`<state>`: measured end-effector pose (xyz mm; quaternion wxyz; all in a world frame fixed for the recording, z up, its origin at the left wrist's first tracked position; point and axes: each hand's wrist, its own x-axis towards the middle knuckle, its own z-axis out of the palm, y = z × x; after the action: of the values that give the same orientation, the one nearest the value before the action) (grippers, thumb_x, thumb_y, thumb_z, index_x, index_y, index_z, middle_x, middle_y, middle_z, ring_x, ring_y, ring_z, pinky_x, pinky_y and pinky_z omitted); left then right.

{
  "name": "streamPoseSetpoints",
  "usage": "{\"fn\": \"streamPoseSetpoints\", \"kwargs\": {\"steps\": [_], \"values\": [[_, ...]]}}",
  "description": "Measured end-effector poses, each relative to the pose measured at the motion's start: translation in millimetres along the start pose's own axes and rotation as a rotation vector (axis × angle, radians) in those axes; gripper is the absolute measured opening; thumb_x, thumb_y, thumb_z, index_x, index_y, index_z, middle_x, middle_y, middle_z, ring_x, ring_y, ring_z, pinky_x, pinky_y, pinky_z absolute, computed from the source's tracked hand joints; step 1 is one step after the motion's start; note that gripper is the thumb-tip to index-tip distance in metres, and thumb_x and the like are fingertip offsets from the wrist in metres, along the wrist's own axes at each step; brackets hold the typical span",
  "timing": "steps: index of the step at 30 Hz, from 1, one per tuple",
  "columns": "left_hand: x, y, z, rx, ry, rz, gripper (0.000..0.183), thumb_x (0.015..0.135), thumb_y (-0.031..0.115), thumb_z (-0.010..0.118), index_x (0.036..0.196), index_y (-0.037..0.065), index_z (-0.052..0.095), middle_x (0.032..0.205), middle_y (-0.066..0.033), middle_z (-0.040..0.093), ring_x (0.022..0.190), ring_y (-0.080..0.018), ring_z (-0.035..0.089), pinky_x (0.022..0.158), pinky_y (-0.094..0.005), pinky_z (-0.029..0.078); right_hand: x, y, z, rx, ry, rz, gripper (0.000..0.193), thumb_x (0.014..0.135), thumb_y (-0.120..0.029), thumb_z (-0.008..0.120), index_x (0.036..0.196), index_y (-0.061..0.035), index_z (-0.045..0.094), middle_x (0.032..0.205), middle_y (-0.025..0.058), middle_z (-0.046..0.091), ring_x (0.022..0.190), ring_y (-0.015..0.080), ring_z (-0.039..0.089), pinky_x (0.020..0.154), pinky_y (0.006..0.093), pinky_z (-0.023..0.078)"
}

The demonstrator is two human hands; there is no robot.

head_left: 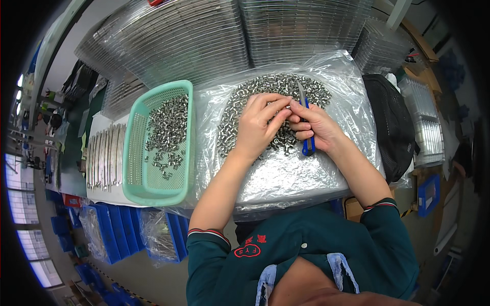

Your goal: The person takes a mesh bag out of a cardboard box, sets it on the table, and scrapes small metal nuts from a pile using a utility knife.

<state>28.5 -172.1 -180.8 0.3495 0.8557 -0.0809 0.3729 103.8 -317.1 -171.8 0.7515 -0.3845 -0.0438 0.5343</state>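
Observation:
My right hand point(321, 127) is closed round a blue utility knife point(308, 148), its blade pointing away from me. Close beside it, my left hand point(261, 122) has its fingers bent into a pinch, and the fingertips of both hands meet. Whatever is pinched there is too small and covered to make out. Below both hands spreads a heap of small shiny metal fittings point(232, 125) on clear plastic sheeting point(301, 176). To the left, a pale green plastic basket point(190, 153) holds more of these small metal parts point(166, 122).
Stacks of clear plastic trays point(178, 41) rise along the table's far side. A row of thin metal rods point(104, 158) lies left of the basket. A black bag point(393, 127) rests at the right edge. Blue bins point(117, 232) stand below the table's front left.

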Motion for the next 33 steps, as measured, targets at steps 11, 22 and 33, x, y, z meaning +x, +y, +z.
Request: {"fn": "streamPoseSetpoints", "kwargs": {"steps": [11, 22, 33], "values": [[-0.4, 3.2, 0.0, -0.055, 0.027, -0.071, 0.016, 0.073, 0.009, 0.064, 0.089, 0.007, 0.062, 0.091, -0.0054, 0.059, 0.085, -0.0221, 0.055, 0.073, -0.0317, 0.045, 0.0, 1.0, -0.5, 0.01, -0.015, -0.011, 0.012, 0.087, -0.02, 0.054, 0.089, -0.0084, 0.05, 0.067, -0.0045, 0.047, 0.046, -0.0019, 0.034, 0.034, 0.0113, 0.026], [-2.2, 1.6, 1.9, -0.138, 0.007, -0.159, 0.016, 0.076, 0.012, 0.063, 0.092, 0.007, 0.064, 0.089, -0.0063, 0.06, 0.084, -0.0225, 0.055, 0.073, -0.0311, 0.044, 1.4, 0.7, -2.8, 0.025, -0.006, 0.006, 0.012, 0.087, -0.021, 0.053, 0.085, -0.0091, 0.05, 0.068, -0.0039, 0.047, 0.046, -0.0017, 0.035, 0.034, 0.0116, 0.026], [-1.3, 0.7, 1.9, -0.078, 0.003, -0.066, 0.021, 0.074, 0.007, 0.063, 0.095, 0.008, 0.063, 0.093, -0.0065, 0.058, 0.086, -0.0222, 0.056, 0.073, -0.0312, 0.045, 0.8, 1.9, -2.4, -0.006, -0.007, -0.026, 0.011, 0.087, -0.019, 0.054, 0.092, -0.0091, 0.05, 0.068, -0.0045, 0.047, 0.046, -0.0017, 0.035, 0.035, 0.0116, 0.026]]}}
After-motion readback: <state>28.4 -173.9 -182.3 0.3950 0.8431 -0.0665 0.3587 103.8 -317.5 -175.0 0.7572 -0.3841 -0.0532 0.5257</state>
